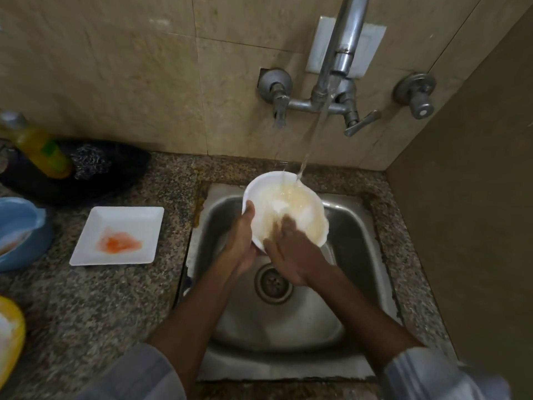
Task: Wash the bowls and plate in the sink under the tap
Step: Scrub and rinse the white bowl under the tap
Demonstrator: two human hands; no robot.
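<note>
A white bowl is held tilted over the steel sink, and water from the tap runs into it. My left hand grips the bowl's left rim, thumb on the edge. My right hand lies with straight fingers inside the bowl, touching its wet inner surface. A square white plate with an orange smear sits on the counter to the left of the sink. A blue bowl and a yellow bowl stand at the left edge.
A yellow bottle and a dark scrubber rest in a black holder at the back left. Two wall valves flank the tap. A wall rises close on the right. The counter is speckled granite.
</note>
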